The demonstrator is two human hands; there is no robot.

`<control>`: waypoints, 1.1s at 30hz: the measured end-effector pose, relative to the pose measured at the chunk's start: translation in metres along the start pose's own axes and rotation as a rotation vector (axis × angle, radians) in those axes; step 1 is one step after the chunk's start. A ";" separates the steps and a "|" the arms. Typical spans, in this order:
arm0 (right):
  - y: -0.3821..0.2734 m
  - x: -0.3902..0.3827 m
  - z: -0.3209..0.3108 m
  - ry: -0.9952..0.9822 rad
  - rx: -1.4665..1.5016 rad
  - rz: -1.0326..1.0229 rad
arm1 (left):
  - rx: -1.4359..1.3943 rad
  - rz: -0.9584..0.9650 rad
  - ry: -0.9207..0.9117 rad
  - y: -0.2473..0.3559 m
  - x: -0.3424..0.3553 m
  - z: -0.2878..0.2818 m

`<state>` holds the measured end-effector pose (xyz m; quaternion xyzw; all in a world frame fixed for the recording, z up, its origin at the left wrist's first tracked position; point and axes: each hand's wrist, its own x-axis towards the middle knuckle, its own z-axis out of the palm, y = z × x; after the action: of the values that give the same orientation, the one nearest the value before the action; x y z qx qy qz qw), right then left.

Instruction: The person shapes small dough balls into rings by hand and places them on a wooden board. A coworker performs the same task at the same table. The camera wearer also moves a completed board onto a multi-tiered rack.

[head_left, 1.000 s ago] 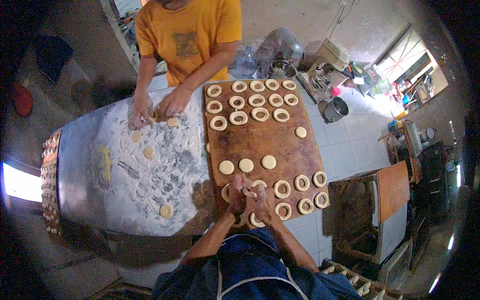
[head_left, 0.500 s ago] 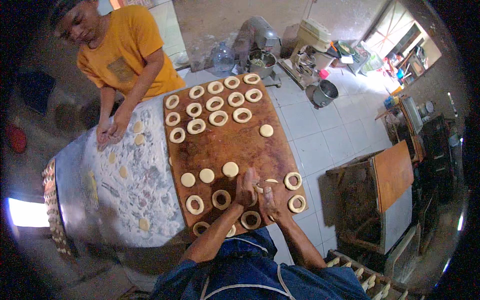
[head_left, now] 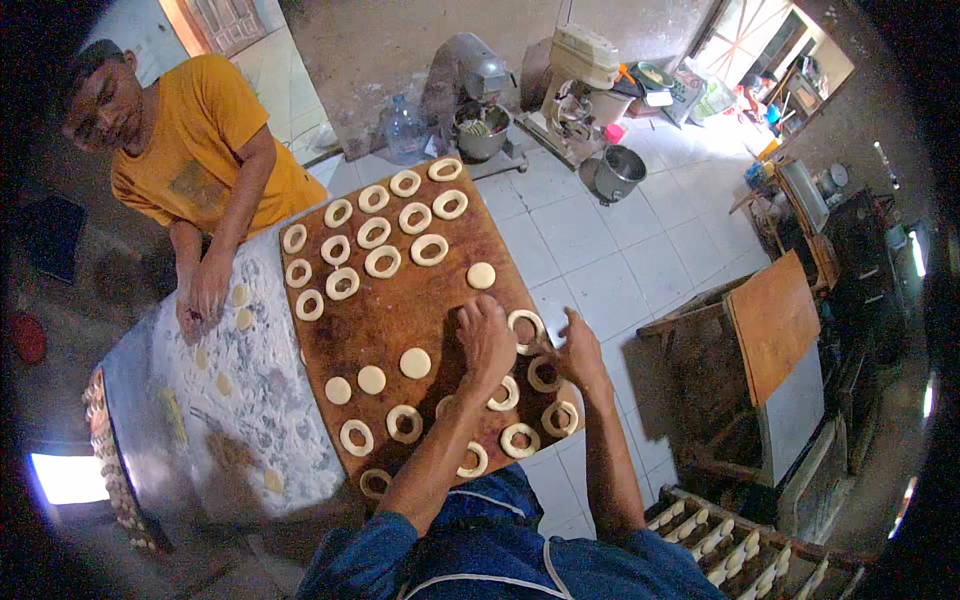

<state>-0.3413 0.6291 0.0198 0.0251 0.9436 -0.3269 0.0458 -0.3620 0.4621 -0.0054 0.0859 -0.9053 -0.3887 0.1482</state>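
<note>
On the brown board (head_left: 400, 310) lie pale dough rings, in rows at its far end and loosely at its near end. My left hand (head_left: 487, 342) is low over the board's right part, fingers curled down; what they may hold is hidden. Just right of it lies a dough ring (head_left: 513, 322). My right hand (head_left: 583, 358) is at the board's right edge, its thumb apart and its fingers reaching to the ring's near right side. A flat dough disc (head_left: 481, 275) sits beyond my left hand. Three more, including this dough disc (head_left: 415, 363), lie left of my left forearm.
A floured metal table (head_left: 250, 400) with scattered dough pieces adjoins the board's left side. A co-worker in an orange shirt (head_left: 210, 130) stands there, hands over it. Mixers (head_left: 470, 75) and a metal bucket (head_left: 620, 172) stand beyond. A wooden stand (head_left: 770, 340) is at right.
My hands were together over the board's near right part; now they are apart, with a ring between them. The view has shifted, and the co-worker's hands have changed position over the floured table.
</note>
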 end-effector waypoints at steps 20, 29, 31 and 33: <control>-0.121 -0.036 0.149 0.158 -0.321 -0.808 | 0.515 0.036 -0.148 -0.117 -0.046 -0.177; -0.178 -0.021 0.135 -0.374 -0.115 -0.490 | -0.155 0.087 -0.020 -0.185 -0.072 -0.168; -0.153 -0.021 0.136 -0.286 -0.137 -0.599 | -0.345 -0.128 -0.232 -0.133 -0.073 -0.227; -0.113 -0.023 0.158 -0.303 -0.005 -0.599 | -0.382 -0.076 -0.065 -0.160 -0.102 -0.259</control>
<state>-0.3163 0.4422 -0.0319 -0.3024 0.8924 -0.3234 0.0875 -0.1732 0.2048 0.0268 0.0779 -0.8155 -0.5613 0.1177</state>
